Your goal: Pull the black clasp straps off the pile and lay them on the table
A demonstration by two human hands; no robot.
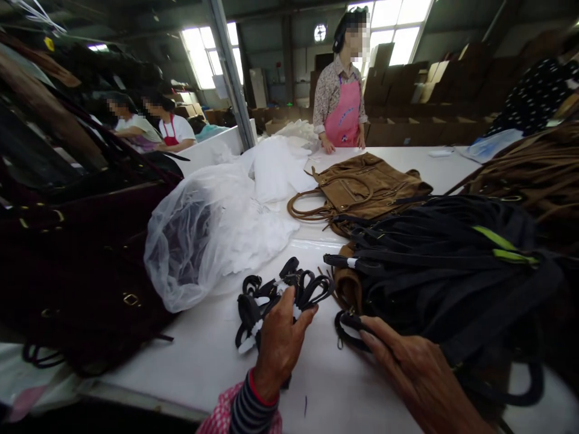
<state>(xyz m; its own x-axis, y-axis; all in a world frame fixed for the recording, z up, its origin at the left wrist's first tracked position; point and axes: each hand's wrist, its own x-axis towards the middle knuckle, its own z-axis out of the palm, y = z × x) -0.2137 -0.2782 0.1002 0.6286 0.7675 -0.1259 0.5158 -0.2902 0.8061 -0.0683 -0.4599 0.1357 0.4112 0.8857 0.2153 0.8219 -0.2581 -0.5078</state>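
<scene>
On the white table [203,361], no brand, label or writing can be read on anything. At the far left a heap of dark maroon bags [76,259] with small brass buckles crowds the table's edge. Beside it lies a clear plastic bag [199,235], crumpled and partly drawn over something dark, with white wrapping sheets [271,169] piled behind it. Near the front edge, the left hand [278,343], in a striped cuff, is closed on a bundle of short black straps [280,292] tied with white bands; its fingers curl over the bundle's near end. Just to the right, the right hand [418,374] pinches a black strap loop [348,328] between thumb and fingers, the loop leading from a big pile of black straps [452,271], two of them marked with lime-green strips. That pile covers part of a tan suede handbag [362,187] lying behind it. Across the table a person in a pink apron [342,114] stands with both hands on the surface; two more people sit further left. Brown fringed bags [538,175] close off the right edge.
</scene>
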